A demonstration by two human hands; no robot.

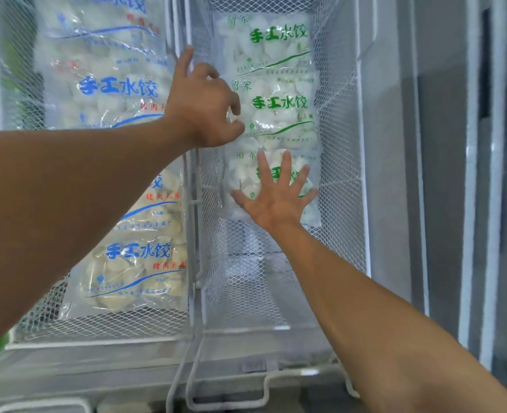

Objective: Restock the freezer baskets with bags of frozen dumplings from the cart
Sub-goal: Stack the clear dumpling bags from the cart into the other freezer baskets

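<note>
The right hand (276,198) lies flat with fingers spread on the nearest green-printed dumpling bag (302,210) in the right wire basket (341,174). Just above it, the left hand (204,111) pinches the edge of the middle bag (282,114), its forefinger stretched up the basket's rim. Left of both hands, blue-printed bags (133,263) fill the neighbouring basket (97,326).

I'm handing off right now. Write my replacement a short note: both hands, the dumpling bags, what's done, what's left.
Left hand: fingers curled on the edge of the middle green-printed clear dumpling bag.
Right hand: open, flat on the nearest green-printed bag.
Right white wire-mesh basket: three green-printed bags in a row, near end bare.
Left mesh basket: blue-printed bags.
Left: fill the right basket. Cart not in view.
</note>
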